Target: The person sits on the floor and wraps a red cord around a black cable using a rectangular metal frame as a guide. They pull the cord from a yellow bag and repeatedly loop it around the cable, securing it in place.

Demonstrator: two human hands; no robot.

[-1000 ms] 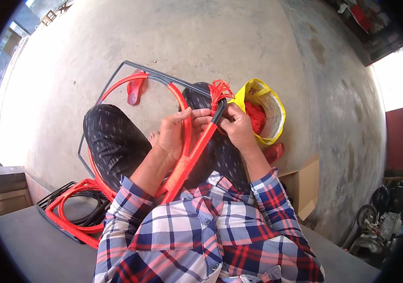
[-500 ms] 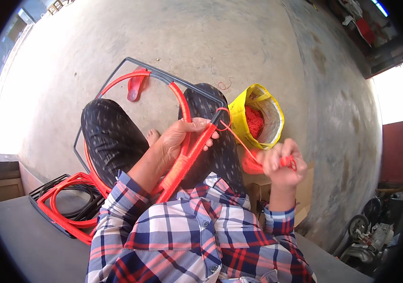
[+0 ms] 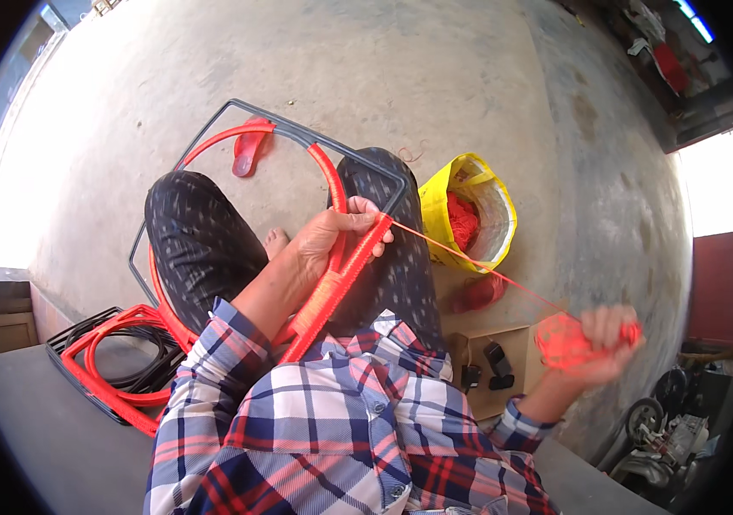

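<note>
1. Floor (image 3: pixel 366 77): bare, grey.
2. Worktop (image 3: pixel 23 395): grey, at left.
3. Frame (image 3: pixel 332 296): 1, black, angular, with red-wrapped bar and curved inner ring; held over the lap, 1 corner above the right knee.
4. Stacked frames (image 3: pixel 109 399): black and red, on the worktop.
5. Bag (image 3: pixel 439 206): 1, yellow, open, red cord (image 3: pixel 462 221) inside; on the floor beyond the right knee.
6. Cardboard box (image 3: pixel 517 352): 1, open, dark objects (image 3: pixel 497 360) inside.
7. Slippers: 2, red; 1 near the frame's far edge (image 3: pixel 250 150), 1 beside the bag (image 3: pixel 480 293).
8. Left hand (image 3: pixel 340 232): closed round the frame's bar and ring, thumb on top.
9. Right hand (image 3: pixel 602 343): blurred, fingers curled round the cord bundle.
10. Cord bundle (image 3: pixel 559 342): 1, red, well right of the frame.
11. Strand (image 3: pixel 478 262): 1, red, taut from bar to bundle.
</note>
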